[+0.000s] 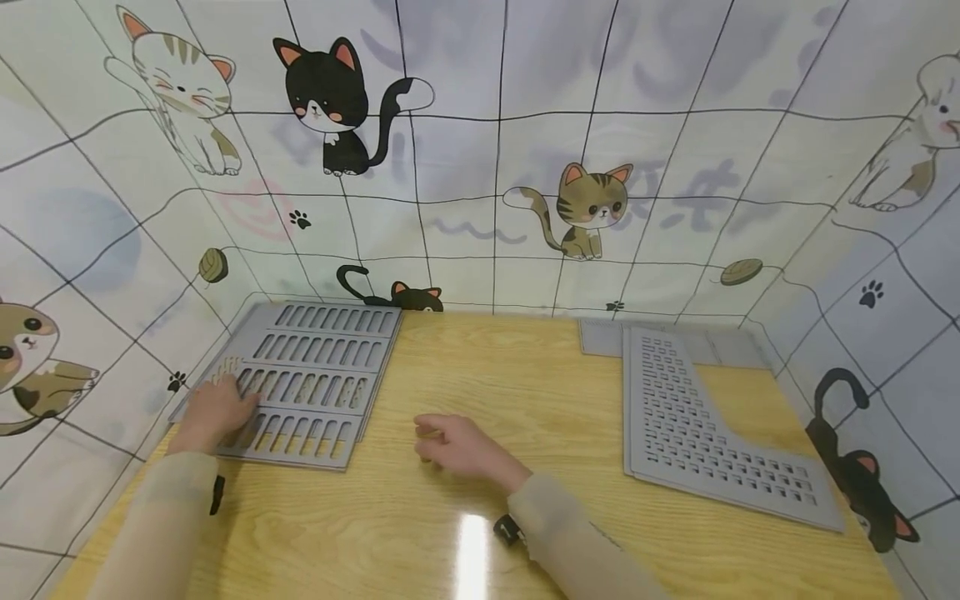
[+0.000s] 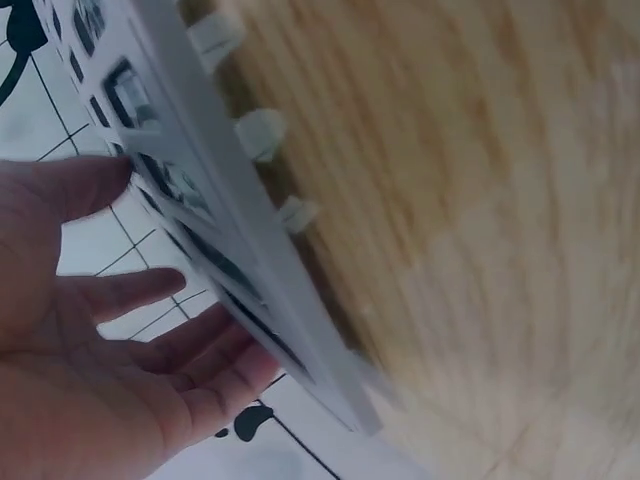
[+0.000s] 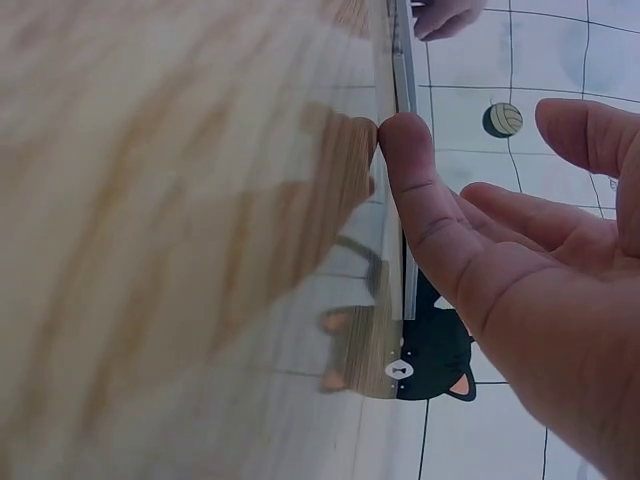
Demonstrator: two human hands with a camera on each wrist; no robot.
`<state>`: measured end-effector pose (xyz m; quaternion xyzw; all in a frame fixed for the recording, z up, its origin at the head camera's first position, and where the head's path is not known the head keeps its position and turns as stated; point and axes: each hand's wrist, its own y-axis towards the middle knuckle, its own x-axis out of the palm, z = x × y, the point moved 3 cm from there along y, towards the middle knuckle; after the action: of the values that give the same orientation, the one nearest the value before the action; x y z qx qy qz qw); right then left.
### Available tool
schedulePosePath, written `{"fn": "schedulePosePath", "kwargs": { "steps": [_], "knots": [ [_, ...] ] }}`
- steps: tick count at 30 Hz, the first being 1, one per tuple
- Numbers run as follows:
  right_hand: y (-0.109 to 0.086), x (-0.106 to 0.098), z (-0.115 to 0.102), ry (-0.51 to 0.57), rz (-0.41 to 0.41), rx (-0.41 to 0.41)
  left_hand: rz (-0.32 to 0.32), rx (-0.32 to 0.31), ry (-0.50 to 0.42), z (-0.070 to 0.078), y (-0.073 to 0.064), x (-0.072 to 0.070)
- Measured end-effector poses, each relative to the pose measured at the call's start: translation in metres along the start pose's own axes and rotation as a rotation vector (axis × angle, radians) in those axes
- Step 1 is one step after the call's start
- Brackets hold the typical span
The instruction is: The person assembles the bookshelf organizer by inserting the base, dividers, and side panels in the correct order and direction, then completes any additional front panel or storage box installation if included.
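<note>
At the left of the table, my left hand (image 1: 217,408) lies over a grey plate with rows of long slots (image 1: 322,379). The left wrist view shows the thumb and spread fingers (image 2: 215,385) touching the slotted face of this plate, close to its edge. A second grey slotted plate shows under its right side, slightly offset. My right hand (image 1: 461,446) is low over the middle of the table, loosely bent and holding nothing. In the right wrist view one fingertip (image 3: 405,140) meets the wood.
On the right lies an L-shaped grey plate (image 1: 637,417) with many small square holes, stacked on a similar one. Flat grey panels (image 1: 600,337) lie behind it along the back wall. A cat-patterned cloth (image 1: 465,158) encloses the wooden table (image 1: 495,375) at the back and sides.
</note>
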<state>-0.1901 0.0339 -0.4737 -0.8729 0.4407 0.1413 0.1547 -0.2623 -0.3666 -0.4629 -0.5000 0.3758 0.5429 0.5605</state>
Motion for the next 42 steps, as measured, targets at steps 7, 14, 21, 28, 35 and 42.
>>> {"fn": "schedulePosePath", "kwargs": {
  "steps": [7,14,21,28,35,42],
  "knots": [
    [0.004,0.006,-0.001,0.006,-0.020,0.014,0.026,-0.037,-0.037,-0.003,0.004,-0.002],
    [0.005,0.008,-0.002,0.019,-0.027,0.038,0.028,-0.096,-0.100,-0.011,0.008,-0.007],
    [0.003,0.004,0.001,0.052,-0.017,0.050,0.120,-0.174,-0.327,-0.013,-0.002,-0.021],
    [0.000,-0.005,0.011,0.087,0.000,0.055,0.188,-0.159,-0.395,-0.001,-0.015,-0.041],
    [-0.005,-0.019,0.018,0.111,0.037,0.066,0.161,-0.177,-0.522,0.009,-0.021,-0.053],
    [-0.006,-0.031,0.025,0.140,0.077,0.076,0.131,-0.171,-0.581,0.014,-0.024,-0.055]
  ]
}}
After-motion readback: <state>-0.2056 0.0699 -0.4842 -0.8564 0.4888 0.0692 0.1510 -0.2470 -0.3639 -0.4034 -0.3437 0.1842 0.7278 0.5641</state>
